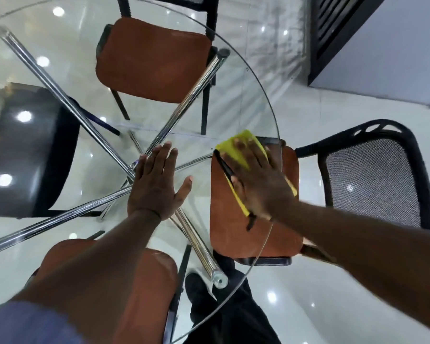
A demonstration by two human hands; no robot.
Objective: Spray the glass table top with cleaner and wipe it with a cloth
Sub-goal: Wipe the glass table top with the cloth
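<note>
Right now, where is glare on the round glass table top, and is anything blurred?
Head view: round light spots glare on the round glass table top and glossy white floor; the right hand on the yellow cloth is slightly motion-blurred; the wide lens stretches the frame edges.

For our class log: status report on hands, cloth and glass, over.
Left hand open, flat on glass. Right hand open, pressing cloth near right rim. Nothing on glass in the way.
</note>
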